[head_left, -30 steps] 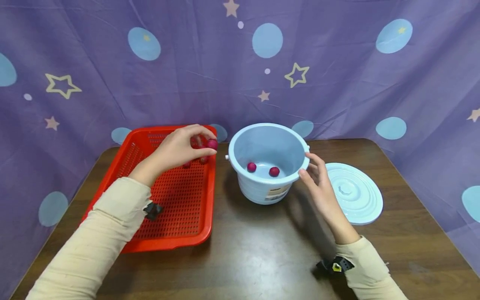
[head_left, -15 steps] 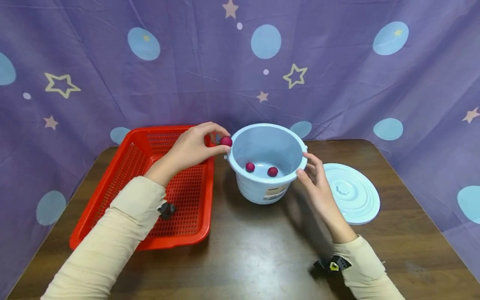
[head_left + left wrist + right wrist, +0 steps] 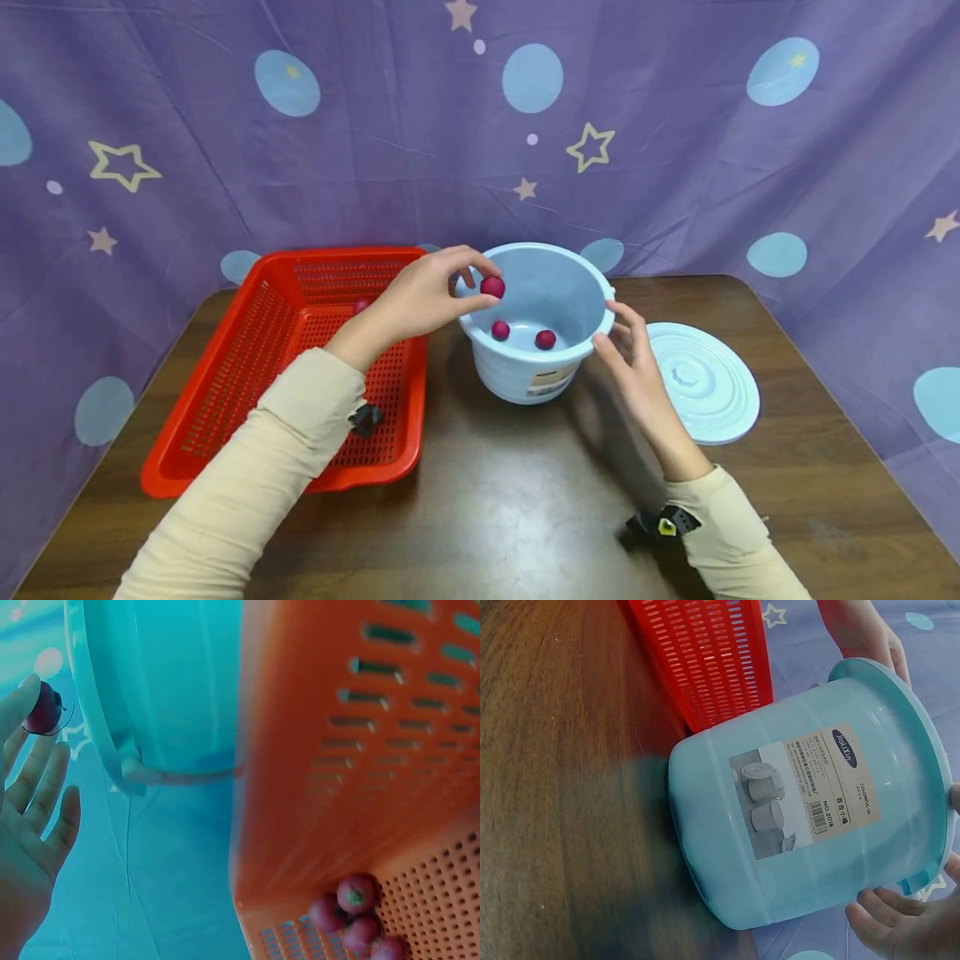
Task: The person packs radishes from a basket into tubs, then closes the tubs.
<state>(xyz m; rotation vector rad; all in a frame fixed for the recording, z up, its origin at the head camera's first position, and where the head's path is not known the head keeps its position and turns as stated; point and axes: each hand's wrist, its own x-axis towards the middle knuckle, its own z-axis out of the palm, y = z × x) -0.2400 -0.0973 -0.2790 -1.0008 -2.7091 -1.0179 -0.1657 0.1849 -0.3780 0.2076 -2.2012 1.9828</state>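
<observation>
My left hand (image 3: 431,292) pinches a small round red radish (image 3: 492,287) between thumb and fingertips, over the left side of a light blue bucket (image 3: 510,367). A thin root trails from this radish in the left wrist view. Two more radishes lie on the bucket's floor, a left one (image 3: 500,331) and a right one (image 3: 546,339). With thumb and fingers my right hand (image 3: 637,367) grips the bucket's right rim. The right wrist view shows those fingers against the bucket's outer wall (image 3: 840,877), below the rim.
A red perforated basket (image 3: 217,400) stands left of the bucket, with several radishes (image 3: 358,894) in one corner. The bucket's round lid (image 3: 705,383) lies on the wooden table (image 3: 495,525) at the right. A purple patterned curtain (image 3: 375,125) hangs behind.
My left hand has carried the radish rightward from above the basket, across the bucket's left rim, to over its opening. The right hand has stayed at the rim.
</observation>
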